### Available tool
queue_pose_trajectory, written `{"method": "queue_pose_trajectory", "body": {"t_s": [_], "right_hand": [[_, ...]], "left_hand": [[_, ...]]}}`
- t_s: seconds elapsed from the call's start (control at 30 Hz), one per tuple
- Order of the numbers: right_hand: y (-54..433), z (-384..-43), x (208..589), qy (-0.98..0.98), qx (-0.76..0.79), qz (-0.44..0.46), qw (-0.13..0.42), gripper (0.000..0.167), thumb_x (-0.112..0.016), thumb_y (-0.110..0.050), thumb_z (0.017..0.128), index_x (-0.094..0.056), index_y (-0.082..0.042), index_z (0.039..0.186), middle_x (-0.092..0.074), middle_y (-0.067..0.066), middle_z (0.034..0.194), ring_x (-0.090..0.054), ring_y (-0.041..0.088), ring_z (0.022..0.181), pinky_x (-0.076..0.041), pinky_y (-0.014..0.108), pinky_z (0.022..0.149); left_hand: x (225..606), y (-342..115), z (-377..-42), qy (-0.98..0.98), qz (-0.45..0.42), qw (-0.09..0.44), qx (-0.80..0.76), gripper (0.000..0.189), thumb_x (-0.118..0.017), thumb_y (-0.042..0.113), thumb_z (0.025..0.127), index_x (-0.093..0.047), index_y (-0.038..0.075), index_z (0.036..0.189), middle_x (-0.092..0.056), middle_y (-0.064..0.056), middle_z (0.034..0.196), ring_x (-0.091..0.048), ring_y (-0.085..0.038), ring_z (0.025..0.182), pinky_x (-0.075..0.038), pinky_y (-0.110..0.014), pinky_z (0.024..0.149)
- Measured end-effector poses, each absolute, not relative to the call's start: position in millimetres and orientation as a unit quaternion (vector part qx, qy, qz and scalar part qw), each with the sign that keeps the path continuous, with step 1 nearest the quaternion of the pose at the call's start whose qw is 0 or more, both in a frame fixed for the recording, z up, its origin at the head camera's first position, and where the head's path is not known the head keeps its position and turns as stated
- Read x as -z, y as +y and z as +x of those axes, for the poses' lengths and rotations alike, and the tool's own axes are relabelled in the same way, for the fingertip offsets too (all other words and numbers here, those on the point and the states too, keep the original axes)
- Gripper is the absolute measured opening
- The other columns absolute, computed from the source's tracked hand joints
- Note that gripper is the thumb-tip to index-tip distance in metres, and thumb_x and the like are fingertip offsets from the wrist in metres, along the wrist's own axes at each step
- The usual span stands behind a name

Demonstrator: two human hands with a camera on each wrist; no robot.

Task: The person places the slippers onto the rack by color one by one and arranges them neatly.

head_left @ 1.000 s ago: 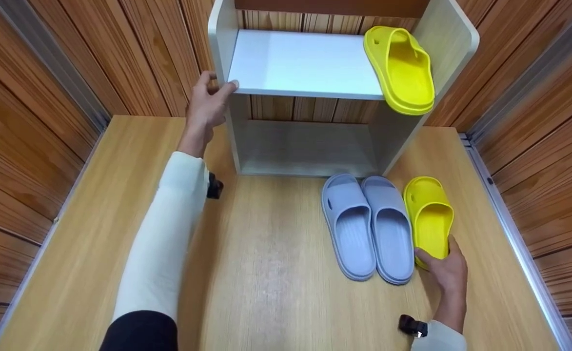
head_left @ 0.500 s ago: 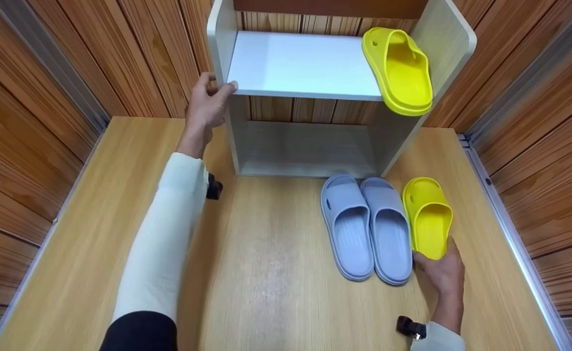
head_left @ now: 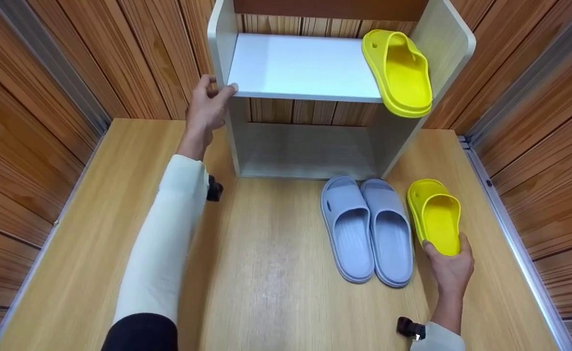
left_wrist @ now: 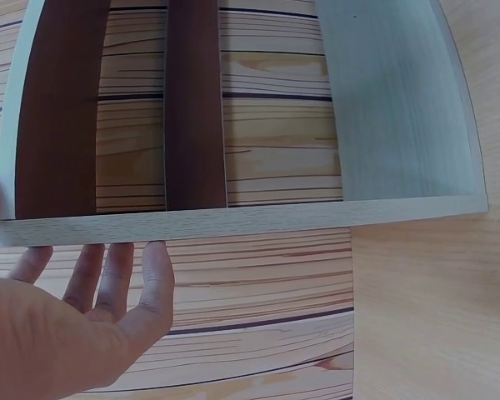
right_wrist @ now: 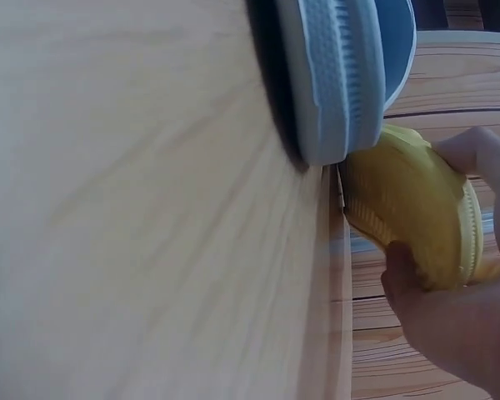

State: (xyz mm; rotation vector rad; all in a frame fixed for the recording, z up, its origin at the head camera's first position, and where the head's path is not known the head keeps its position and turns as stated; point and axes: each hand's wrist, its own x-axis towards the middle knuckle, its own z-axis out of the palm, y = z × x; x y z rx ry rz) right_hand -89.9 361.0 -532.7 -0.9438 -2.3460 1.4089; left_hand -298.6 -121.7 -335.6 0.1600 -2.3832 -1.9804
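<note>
My right hand (head_left: 450,265) grips a yellow slipper (head_left: 439,219) by its heel, thumb on one side and fingers on the other. In the right wrist view the slipper (right_wrist: 417,200) tilts, its heel raised above the floor and its toe low. Up at the shoe rack (head_left: 295,92), my left hand (head_left: 208,105) holds the left side panel, thumb at the white shelf's front corner and fingers around the outside. The fingertips (left_wrist: 157,258) press on the panel in the left wrist view. Another yellow slipper (head_left: 409,92) lies at the shelf's right end, its heel overhanging the front edge.
Two grey-blue slippers (head_left: 356,246) lie side by side on the wooden floor (head_left: 276,302), left of the held slipper, toes at the rack's base. Wood-panelled walls (head_left: 554,175) enclose the space, with a metal track (head_left: 510,234) along the right edge.
The right hand has shifted the yellow slipper slightly rightward, away from the grey-blue pair, and its heel has come up. The left hand stays on the rack.
</note>
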Motion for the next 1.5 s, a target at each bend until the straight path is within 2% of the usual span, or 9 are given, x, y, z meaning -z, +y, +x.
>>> {"method": "queue_pose_trajectory", "body": {"t_s": [0.2, 0.33, 0.47, 0.53, 0.77, 0.97, 1.2, 1.37, 1.5], "right_hand": [[360, -81, 534, -0.793, -0.496, -0.327, 0.138, 0.089, -0.073, -0.022, 0.090, -0.021, -0.006, 0.161, -0.037, 0.022, 0.151, -0.036, 0.035, 0.127, -0.034, 0.040, 0.102], [363, -76, 529, -0.787, -0.497, -0.326, 0.165, 0.088, -0.075, -0.022, 0.089, -0.025, -0.006, 0.160, -0.040, 0.020, 0.148, -0.038, 0.031, 0.122, -0.034, 0.032, 0.095], [367, -72, 521, -0.774, -0.508, -0.326, 0.190, 0.085, -0.076, -0.021, 0.089, -0.029, -0.009, 0.159, -0.041, 0.015, 0.146, -0.039, 0.023, 0.118, -0.035, 0.027, 0.091], [368, -71, 516, -0.766, -0.517, -0.325, 0.198, 0.085, -0.076, -0.020, 0.089, -0.030, -0.011, 0.159, -0.041, 0.013, 0.146, -0.039, 0.020, 0.116, -0.036, 0.026, 0.090], [365, -78, 494, -0.744, -0.537, -0.314, 0.244, 0.081, -0.078, -0.017, 0.088, -0.036, -0.016, 0.157, -0.044, 0.006, 0.141, -0.040, 0.012, 0.113, -0.040, 0.026, 0.092], [363, -79, 480, -0.744, -0.535, -0.297, 0.269, 0.079, -0.079, -0.014, 0.087, -0.039, -0.018, 0.156, -0.046, 0.001, 0.137, -0.042, 0.011, 0.112, -0.040, 0.024, 0.089], [363, -81, 461, -0.741, -0.526, -0.284, 0.306, 0.081, -0.082, -0.013, 0.083, -0.043, -0.014, 0.154, -0.048, -0.001, 0.134, -0.043, 0.011, 0.111, -0.039, 0.026, 0.090], [362, -81, 447, -0.724, -0.529, -0.274, 0.348, 0.079, -0.083, -0.004, 0.076, -0.051, -0.012, 0.148, -0.054, -0.001, 0.126, -0.047, 0.013, 0.105, -0.038, 0.026, 0.087], [361, -80, 436, -0.705, -0.544, -0.269, 0.368, 0.080, -0.084, 0.000, 0.074, -0.054, -0.013, 0.146, -0.055, 0.000, 0.128, -0.047, 0.014, 0.107, -0.038, 0.026, 0.088]], "left_hand": [[340, -123, -295, -0.764, 0.050, 0.014, 0.643, 0.051, -0.063, 0.041, 0.099, -0.045, 0.019, 0.142, -0.050, -0.008, 0.134, -0.050, -0.021, 0.110, -0.048, -0.037, 0.087], [343, -122, -295, -0.761, 0.038, 0.018, 0.647, 0.050, -0.063, 0.039, 0.099, -0.046, 0.017, 0.141, -0.050, -0.008, 0.129, -0.049, -0.019, 0.100, -0.046, -0.032, 0.077], [343, -119, -296, -0.763, 0.036, 0.015, 0.645, 0.050, -0.063, 0.039, 0.099, -0.046, 0.017, 0.140, -0.050, -0.008, 0.126, -0.049, -0.019, 0.099, -0.045, -0.031, 0.075], [342, -118, -297, -0.764, 0.040, 0.014, 0.644, 0.049, -0.063, 0.039, 0.099, -0.046, 0.018, 0.140, -0.050, -0.007, 0.125, -0.049, -0.019, 0.098, -0.046, -0.030, 0.075], [336, -119, -302, -0.748, 0.032, 0.019, 0.663, 0.045, -0.064, 0.036, 0.100, -0.046, 0.018, 0.137, -0.051, -0.007, 0.120, -0.046, -0.013, 0.078, -0.038, -0.022, 0.061], [335, -121, -301, -0.752, 0.033, 0.022, 0.658, 0.046, -0.063, 0.037, 0.100, -0.046, 0.018, 0.138, -0.052, -0.007, 0.119, -0.046, -0.015, 0.081, -0.039, -0.024, 0.063], [338, -123, -300, -0.758, 0.035, 0.028, 0.651, 0.046, -0.062, 0.038, 0.101, -0.045, 0.017, 0.139, -0.050, -0.008, 0.126, -0.049, -0.017, 0.094, -0.042, -0.027, 0.071], [339, -123, -299, -0.756, 0.031, 0.028, 0.654, 0.046, -0.062, 0.037, 0.101, -0.046, 0.016, 0.138, -0.051, -0.008, 0.122, -0.048, -0.017, 0.086, -0.041, -0.026, 0.067], [338, -121, -299, -0.758, 0.030, 0.029, 0.651, 0.047, -0.062, 0.038, 0.100, -0.045, 0.017, 0.139, -0.050, -0.008, 0.120, -0.048, -0.016, 0.085, -0.042, -0.026, 0.067]]}}
